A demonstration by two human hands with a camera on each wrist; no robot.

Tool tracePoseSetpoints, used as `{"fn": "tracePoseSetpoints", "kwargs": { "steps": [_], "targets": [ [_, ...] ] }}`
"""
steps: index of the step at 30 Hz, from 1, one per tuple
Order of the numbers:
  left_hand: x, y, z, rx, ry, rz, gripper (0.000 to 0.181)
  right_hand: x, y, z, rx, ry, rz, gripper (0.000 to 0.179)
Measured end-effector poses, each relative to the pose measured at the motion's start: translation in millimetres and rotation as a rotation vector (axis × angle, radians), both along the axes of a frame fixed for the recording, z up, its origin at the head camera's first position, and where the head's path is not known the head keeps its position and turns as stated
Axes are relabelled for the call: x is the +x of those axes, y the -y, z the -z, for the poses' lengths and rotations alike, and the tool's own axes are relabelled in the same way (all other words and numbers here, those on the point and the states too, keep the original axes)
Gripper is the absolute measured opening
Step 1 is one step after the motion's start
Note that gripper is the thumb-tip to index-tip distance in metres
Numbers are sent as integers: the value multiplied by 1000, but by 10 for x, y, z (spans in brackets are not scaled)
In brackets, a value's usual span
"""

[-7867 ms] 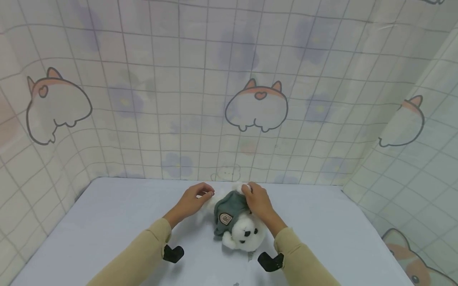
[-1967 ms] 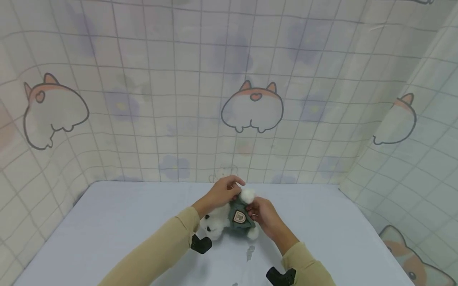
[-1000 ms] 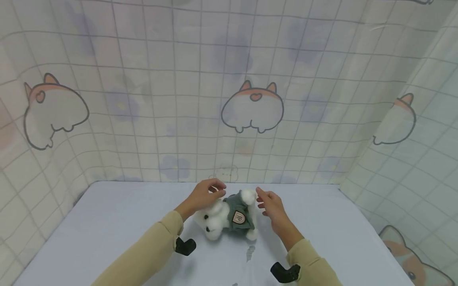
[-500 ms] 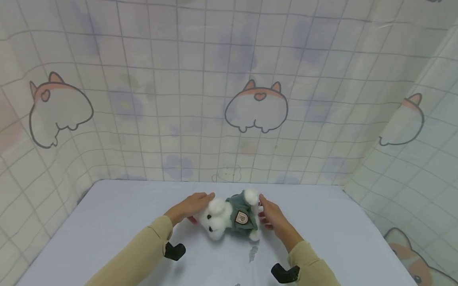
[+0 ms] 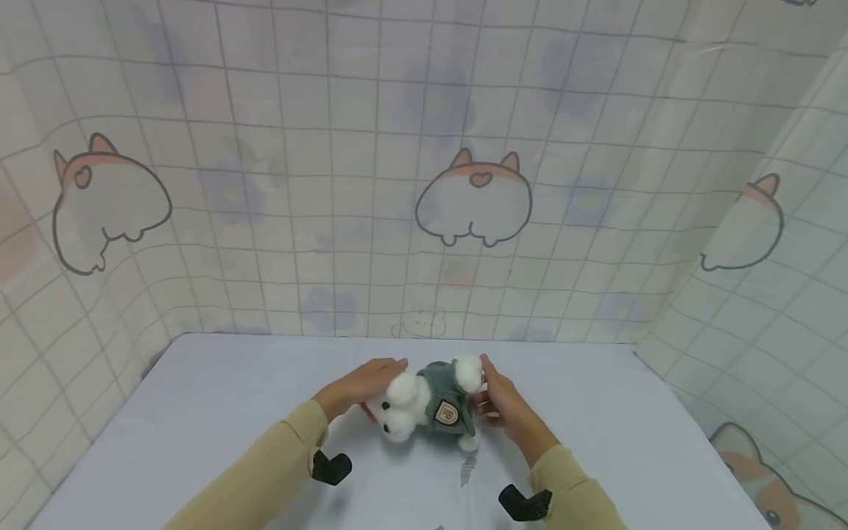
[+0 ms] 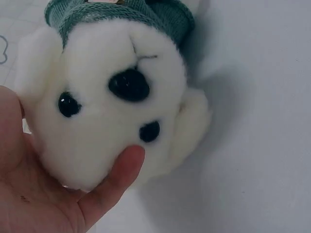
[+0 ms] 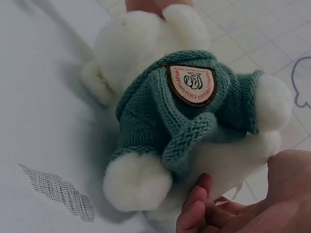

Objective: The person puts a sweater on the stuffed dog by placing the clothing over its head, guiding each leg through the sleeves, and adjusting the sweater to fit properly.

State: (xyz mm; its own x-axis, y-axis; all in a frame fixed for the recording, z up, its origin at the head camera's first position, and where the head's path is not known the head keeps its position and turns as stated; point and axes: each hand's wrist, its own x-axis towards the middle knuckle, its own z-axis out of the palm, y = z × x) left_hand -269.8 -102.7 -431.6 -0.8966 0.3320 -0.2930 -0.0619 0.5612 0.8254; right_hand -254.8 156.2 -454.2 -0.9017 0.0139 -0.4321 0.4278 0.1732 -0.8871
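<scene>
A white plush toy in a knitted green sweater lies on its side on the white table, head to the left and legs to the right. My left hand grips its head. In the left wrist view the thumb presses the white face below one black eye, with the other fingers mostly hidden behind the head. My right hand holds the toy's lower end. Seen from the right wrist, its curled fingers touch the white lower body below the sweater and its sewn badge.
Around the white table, a grid-patterned cloth with corgi drawings hangs at the back and sides. A grey printed mark shows on the tabletop in front of the toy. Each beige sleeve carries a black wrist device.
Earlier the toy's head pointed toward the lower right; it was turned to point left. Both hands let go about a second ago, then took hold at head and lower end, and the toy has shifted slightly.
</scene>
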Motion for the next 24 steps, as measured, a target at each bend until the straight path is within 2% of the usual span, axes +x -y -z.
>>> {"fn": "tracePoseSetpoints", "kwargs": {
  "steps": [6,9,16,21,24],
  "targets": [
    [-38,-46,-63,-46,-95,-7,46,-13,-39,-64,-27,-37,-2,86],
    [-65,-84,-82,-46,-164,-4,38,-31,-41,-107,-31,-64,8,84],
    [-87,-100,-142,-101,-434,32,29,-67,-70,-151,-14,-97,68,80],
    [-82,-87,-210,-111,-553,55,32,-68,-116,-144,23,-100,69,81],
    [-82,-87,-254,-158,-640,84,31,-57,-124,-151,47,-118,58,79]
  ]
}}
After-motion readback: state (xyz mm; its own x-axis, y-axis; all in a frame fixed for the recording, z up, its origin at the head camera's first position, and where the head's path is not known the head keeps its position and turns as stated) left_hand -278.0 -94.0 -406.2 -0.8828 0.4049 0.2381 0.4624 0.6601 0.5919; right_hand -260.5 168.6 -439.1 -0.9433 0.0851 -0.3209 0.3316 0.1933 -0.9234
